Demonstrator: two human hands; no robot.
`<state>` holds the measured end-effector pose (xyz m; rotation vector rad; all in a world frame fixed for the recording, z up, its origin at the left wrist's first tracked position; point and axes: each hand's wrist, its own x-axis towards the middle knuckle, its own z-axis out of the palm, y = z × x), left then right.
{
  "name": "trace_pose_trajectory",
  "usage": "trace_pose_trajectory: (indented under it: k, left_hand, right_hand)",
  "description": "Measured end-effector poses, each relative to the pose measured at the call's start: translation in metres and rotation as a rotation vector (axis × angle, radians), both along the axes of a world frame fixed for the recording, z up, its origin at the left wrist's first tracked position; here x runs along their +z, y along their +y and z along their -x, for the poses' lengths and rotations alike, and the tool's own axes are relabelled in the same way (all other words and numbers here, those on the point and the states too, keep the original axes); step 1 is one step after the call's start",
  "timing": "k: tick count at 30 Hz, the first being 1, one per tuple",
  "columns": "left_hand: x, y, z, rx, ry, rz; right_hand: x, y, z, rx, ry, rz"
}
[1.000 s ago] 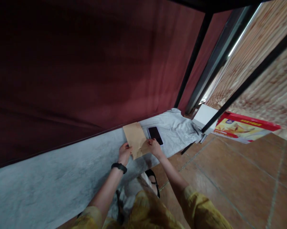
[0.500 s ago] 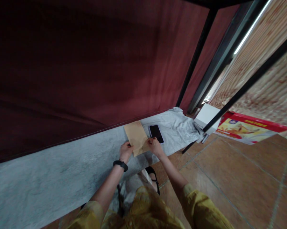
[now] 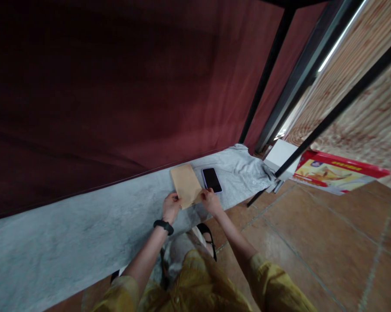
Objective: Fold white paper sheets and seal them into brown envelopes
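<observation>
A brown paper envelope (image 3: 185, 184) lies flat on a grey cloth-covered surface (image 3: 85, 229). My left hand (image 3: 170, 207) pinches its near left corner, and a black band sits on that wrist. My right hand (image 3: 208, 200) grips the envelope's near right edge with curled fingers. A black phone (image 3: 211, 179) lies screen up just right of the envelope, close to my right hand but apart from it.
A dark red curtain (image 3: 117, 86) hangs behind the surface. Black metal poles (image 3: 267, 73) rise at the right. A white box (image 3: 280, 154) and a red and yellow carton (image 3: 335, 171) sit on the tiled floor (image 3: 312, 242) at right.
The view has shifted slightly. Both hands stay on the envelope's near end, and more of its near end is now covered or folded under the hands.
</observation>
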<state>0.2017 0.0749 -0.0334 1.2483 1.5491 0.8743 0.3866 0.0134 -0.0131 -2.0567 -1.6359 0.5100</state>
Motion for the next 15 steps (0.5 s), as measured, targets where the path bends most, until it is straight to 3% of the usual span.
trace_pose_trajectory:
  k: [6, 15]
  left_hand:
    - [0.0, 0.004, -0.001, 0.032, 0.016, -0.006]
    - [0.007, -0.008, -0.002, 0.042, -0.092, 0.023]
  right_hand:
    - [-0.002, 0.0, 0.001, 0.033, 0.006, -0.057]
    - [-0.008, -0.005, -0.005, 0.117, 0.012, -0.094]
